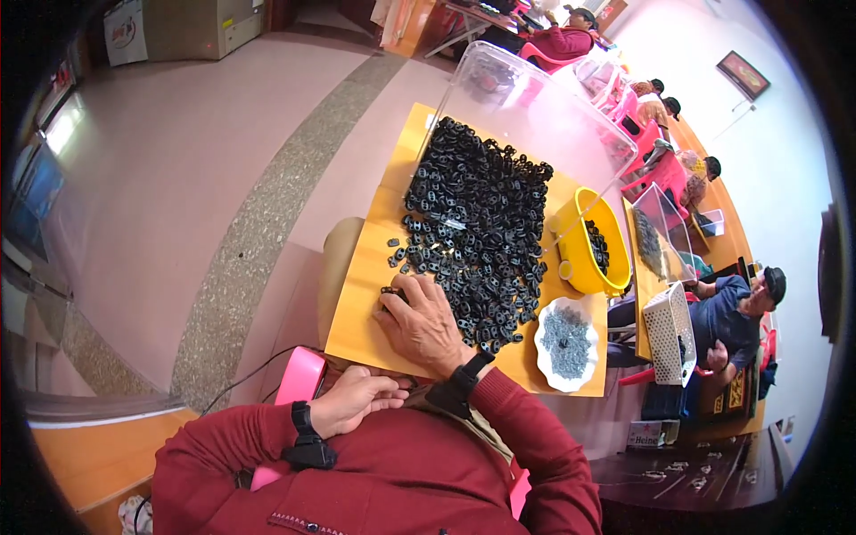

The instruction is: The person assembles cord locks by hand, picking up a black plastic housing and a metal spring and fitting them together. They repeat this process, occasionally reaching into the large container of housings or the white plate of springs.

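Note:
A large pile of small black plastic pieces with two holes (481, 205) spreads over the wooden table (361, 303) in front of me. My right hand (421, 323) rests at the near left edge of the pile, its fingers curled down over a few dark pieces; the fingertips are partly hidden. Below the table's near edge, close to my lap, my left hand (358, 399) is half curled with its fingers together, and what they hold, if anything, is hidden. To the right of the pile stands a white scalloped bowl (542, 343) of tiny grey pieces.
A yellow tub (571, 263) with more black pieces stands on the table's right side. A clear plastic bin (557, 116) lies tipped at the pile's far end. Rightward, a person in a blue shirt (727, 312) sits by a white perforated basket (669, 332). Other people sit farther back.

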`<state>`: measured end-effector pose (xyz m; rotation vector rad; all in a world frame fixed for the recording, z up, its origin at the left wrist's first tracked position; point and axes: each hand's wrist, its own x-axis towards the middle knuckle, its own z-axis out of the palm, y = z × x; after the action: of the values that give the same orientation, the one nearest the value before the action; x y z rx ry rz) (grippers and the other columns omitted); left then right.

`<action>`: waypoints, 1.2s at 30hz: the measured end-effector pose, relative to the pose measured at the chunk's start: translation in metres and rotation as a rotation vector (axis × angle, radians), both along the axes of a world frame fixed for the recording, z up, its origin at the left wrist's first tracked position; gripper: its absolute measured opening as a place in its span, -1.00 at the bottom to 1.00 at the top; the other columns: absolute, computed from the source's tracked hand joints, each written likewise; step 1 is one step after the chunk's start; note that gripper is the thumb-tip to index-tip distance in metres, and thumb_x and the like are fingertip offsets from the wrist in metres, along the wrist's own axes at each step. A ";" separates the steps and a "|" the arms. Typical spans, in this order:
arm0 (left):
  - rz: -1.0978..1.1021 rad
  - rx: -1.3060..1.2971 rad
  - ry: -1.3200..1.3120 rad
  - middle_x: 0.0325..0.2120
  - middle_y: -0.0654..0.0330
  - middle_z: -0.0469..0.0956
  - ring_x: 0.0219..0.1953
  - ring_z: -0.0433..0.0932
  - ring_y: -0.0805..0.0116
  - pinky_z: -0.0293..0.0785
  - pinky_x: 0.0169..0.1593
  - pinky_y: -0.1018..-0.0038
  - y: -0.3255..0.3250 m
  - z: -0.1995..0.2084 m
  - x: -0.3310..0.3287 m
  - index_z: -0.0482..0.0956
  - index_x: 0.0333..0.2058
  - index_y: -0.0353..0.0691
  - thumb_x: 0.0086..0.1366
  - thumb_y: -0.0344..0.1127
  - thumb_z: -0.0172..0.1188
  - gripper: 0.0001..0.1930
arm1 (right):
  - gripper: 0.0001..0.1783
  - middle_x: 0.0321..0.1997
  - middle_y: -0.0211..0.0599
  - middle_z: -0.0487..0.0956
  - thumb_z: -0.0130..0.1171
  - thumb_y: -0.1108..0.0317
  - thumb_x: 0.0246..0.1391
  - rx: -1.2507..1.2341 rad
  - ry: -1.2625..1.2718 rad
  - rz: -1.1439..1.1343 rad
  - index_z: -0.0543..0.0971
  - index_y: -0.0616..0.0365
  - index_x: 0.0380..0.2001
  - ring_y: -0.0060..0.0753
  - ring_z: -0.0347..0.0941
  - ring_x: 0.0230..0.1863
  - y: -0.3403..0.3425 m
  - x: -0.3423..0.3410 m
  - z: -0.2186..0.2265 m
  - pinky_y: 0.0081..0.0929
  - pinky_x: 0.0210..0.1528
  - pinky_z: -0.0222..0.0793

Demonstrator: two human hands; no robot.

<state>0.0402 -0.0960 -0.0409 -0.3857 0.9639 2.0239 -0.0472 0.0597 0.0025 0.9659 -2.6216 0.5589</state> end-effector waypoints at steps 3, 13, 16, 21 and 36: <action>-0.011 -0.008 0.011 -0.16 0.12 0.54 -0.20 0.55 0.38 0.54 -0.15 0.49 0.000 0.003 -0.001 0.40 -0.02 -0.30 0.25 -0.52 0.05 -0.70 | -0.77 -0.15 -0.24 0.43 0.25 0.33 -0.08 -0.036 0.121 -0.024 0.52 0.16 -0.32 -0.14 0.32 -0.05 -0.002 -0.001 0.004 -0.26 -0.01 0.29; -0.022 -0.039 0.024 -0.17 0.10 0.53 -0.21 0.56 0.36 0.55 -0.13 0.46 0.004 -0.002 0.000 0.41 -0.02 -0.33 0.26 -0.51 0.05 -0.71 | -0.85 -0.31 -0.32 0.43 0.21 0.34 -0.04 0.039 0.097 0.045 0.51 0.11 -0.37 -0.26 0.36 -0.26 0.002 -0.001 -0.005 -0.30 -0.14 0.30; -0.023 -0.068 0.013 -0.19 0.12 0.54 -0.20 0.56 0.36 0.55 -0.14 0.46 0.005 0.003 -0.001 0.41 -0.03 -0.33 0.27 -0.52 0.05 -0.72 | -0.87 -0.35 -0.33 0.41 0.20 0.35 -0.04 0.089 0.088 0.056 0.50 0.09 -0.40 -0.28 0.34 -0.31 0.004 0.000 -0.004 -0.32 -0.22 0.29; -0.025 -0.042 0.013 -0.20 0.13 0.54 -0.21 0.56 0.36 0.55 -0.16 0.47 0.005 -0.003 -0.001 0.42 -0.04 -0.32 0.27 -0.52 0.05 -0.72 | -0.89 -0.39 -0.34 0.38 0.19 0.33 -0.05 0.077 0.072 0.094 0.48 0.06 -0.43 -0.31 0.34 -0.36 0.004 0.000 -0.008 -0.37 -0.29 0.31; -0.013 -0.047 0.002 -0.22 0.12 0.55 -0.24 0.57 0.37 0.56 -0.17 0.49 0.005 -0.003 0.000 0.44 -0.08 -0.35 0.26 -0.51 0.06 -0.76 | -0.87 -0.47 -0.30 0.37 0.12 0.26 -0.02 0.139 0.070 0.152 0.45 0.04 -0.46 -0.27 0.41 -0.42 0.006 -0.002 -0.010 -0.33 -0.39 0.37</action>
<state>0.0404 -0.0910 -0.0440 -0.4014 1.0139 1.9937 -0.0489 0.0657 -0.0078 1.2117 -2.5672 0.3737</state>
